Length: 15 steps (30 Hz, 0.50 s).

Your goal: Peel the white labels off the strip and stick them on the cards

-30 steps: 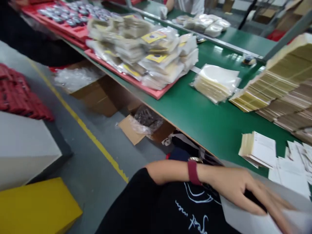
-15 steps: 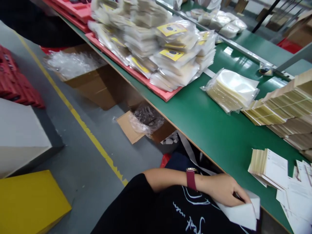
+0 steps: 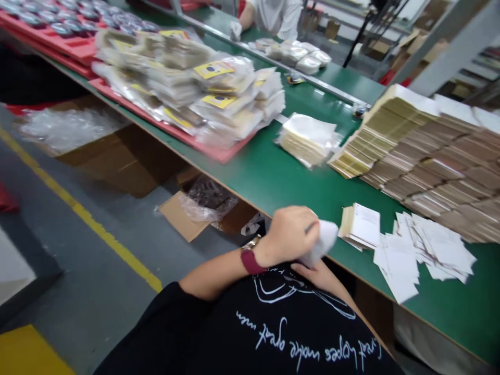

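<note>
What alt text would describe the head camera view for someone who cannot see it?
A person's left hand, wearing a watch on a red strap, grips a folded white sheet at the edge of a green workbench, with the right hand just beneath it. Loose white papers and stacked cards lie to the right; bagged packs sit on a red foam tray beyond.

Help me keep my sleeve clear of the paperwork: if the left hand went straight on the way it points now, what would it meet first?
Beyond the white sheet it already holds, the left hand would probably meet the small stack of printed cards on the green bench first, though its height above the bench is hard to judge.
</note>
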Motion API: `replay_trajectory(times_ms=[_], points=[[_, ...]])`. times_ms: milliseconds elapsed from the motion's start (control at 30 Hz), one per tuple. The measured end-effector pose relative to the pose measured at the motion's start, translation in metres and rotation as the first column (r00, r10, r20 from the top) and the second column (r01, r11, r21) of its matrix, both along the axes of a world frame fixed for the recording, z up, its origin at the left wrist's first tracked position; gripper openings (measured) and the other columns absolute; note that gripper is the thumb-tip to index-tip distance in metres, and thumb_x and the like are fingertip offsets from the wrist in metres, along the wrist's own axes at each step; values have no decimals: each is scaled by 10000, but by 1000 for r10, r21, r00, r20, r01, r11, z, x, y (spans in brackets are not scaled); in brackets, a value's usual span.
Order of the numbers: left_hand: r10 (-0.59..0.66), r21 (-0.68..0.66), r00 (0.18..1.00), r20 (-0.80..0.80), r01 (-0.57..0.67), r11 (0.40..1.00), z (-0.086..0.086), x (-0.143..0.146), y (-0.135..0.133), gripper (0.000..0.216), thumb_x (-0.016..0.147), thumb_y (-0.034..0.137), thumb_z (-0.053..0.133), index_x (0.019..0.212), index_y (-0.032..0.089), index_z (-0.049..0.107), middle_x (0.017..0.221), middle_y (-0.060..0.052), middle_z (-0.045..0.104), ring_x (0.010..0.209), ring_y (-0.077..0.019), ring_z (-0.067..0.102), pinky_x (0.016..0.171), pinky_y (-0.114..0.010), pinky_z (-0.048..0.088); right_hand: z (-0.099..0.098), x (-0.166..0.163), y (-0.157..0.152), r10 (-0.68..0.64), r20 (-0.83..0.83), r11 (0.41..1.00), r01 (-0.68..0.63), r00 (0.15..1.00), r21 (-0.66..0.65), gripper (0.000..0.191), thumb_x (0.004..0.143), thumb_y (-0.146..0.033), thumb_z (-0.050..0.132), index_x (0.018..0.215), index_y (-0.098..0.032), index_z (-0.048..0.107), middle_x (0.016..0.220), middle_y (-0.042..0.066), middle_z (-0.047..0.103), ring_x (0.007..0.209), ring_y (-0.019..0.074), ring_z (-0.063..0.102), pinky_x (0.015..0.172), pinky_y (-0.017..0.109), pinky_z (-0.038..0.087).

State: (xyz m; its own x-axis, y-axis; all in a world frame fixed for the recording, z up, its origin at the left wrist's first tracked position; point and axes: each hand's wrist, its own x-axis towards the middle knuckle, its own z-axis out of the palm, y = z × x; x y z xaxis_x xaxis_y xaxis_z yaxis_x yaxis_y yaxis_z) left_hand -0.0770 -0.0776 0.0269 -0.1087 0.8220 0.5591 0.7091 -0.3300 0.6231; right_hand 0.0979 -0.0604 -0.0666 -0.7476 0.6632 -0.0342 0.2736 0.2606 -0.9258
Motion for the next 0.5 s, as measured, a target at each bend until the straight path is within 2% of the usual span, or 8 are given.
replay_trajectory(times_ms=[67,167,233,300,367,433,500], points=[[154,40,988,-2,-154,987,8,-3,6,222,822,145,483,764,142,697,793,-41,720,753,-149,655,714,-261,496,3,16,4,111,35,992,-109,993,-58,339,884,-451,594,1127,-233,685,1159,74,710,1141,245,635,1037,456,479],[202,-35,978,-52,-204,978,13,3,15,225,828,141,494,711,149,687,737,-28,678,705,-129,614,661,-242,449,17,39,6,138,47,984,-132,989,-120,340,919,-438,534,1125,-231,708,1182,67,719,1167,238,634,1090,458,420],[142,-117,983,-119,-156,981,12,13,18,227,854,184,509,748,160,708,736,-19,650,671,-118,582,629,-238,428,29,56,3,110,-14,984,-111,994,-142,332,925,-435,524,1097,-232,723,1125,58,743,1089,217,675,1035,416,467],[103,-139,980,-170,-127,982,10,25,19,235,883,232,508,941,175,728,804,-28,627,690,-123,570,635,-245,441,39,72,-1,97,-87,979,-111,991,-171,332,934,-430,511,1087,-231,728,1086,52,756,1043,196,693,994,381,491],[115,-65,971,-209,-131,989,11,37,20,316,912,247,467,1139,173,674,885,-55,598,775,-151,577,696,-280,478,47,85,-4,50,-141,978,-78,989,-196,332,926,-436,523,1065,-220,733,1064,55,762,1030,186,696,989,367,491],[91,72,967,-239,-76,995,18,47,20,361,913,251,467,1235,177,613,1006,-91,592,937,-199,582,827,-358,501,54,93,-4,-26,-187,973,-18,982,-231,350,914,-455,537,1049,-200,735,1032,66,768,1016,184,696,994,371,483],[-74,174,955,-287,128,976,28,58,19,407,883,269,540,1284,209,566,1217,-117,566,1159,-256,532,988,-456,459,60,98,-1,-94,-256,959,19,962,-282,391,901,-485,546,1049,-173,729,972,77,773,959,186,703,954,369,502]])
